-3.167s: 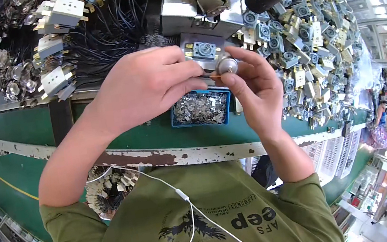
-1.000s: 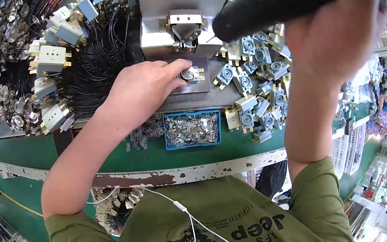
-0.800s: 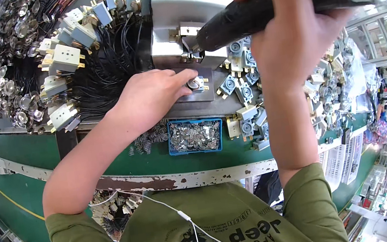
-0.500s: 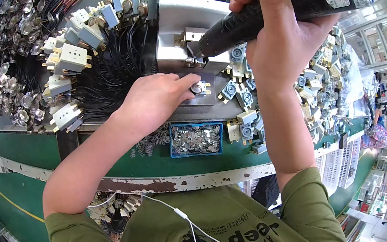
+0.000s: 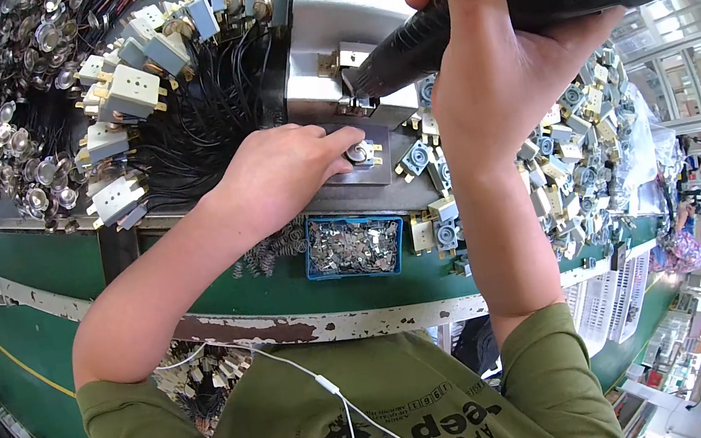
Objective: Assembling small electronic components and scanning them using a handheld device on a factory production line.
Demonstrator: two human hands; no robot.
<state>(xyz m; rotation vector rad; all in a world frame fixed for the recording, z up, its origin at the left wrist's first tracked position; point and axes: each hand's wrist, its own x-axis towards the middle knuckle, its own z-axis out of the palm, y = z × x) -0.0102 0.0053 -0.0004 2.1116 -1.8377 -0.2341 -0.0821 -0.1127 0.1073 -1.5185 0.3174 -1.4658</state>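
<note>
My right hand (image 5: 487,74) is wrapped around a black corded power tool (image 5: 433,41). Its narrow nose points left and down at the small clamp on a shiny metal fixture (image 5: 319,89), where a white block (image 5: 354,54) sits; the very tip is hard to make out. In front of the fixture, my left hand (image 5: 285,170) is closed, thumb and forefinger against a small round-topped component (image 5: 362,154) with brass terminals. This component rests on a flat metal plate (image 5: 375,172), partly covered by my fingers.
A blue tray (image 5: 358,275) of small metal pieces stands near the bench edge, beside loose springs (image 5: 270,253). White plug-like blocks (image 5: 131,93) with black wires (image 5: 196,138) lie left, beyond them many round metal parts (image 5: 29,161). Grey-and-cream components (image 5: 578,147) are heaped on the right.
The view has shifted slightly. My right hand and the power tool have moved a little left, with the nose still at the fixture. My left hand keeps its place on the component.
</note>
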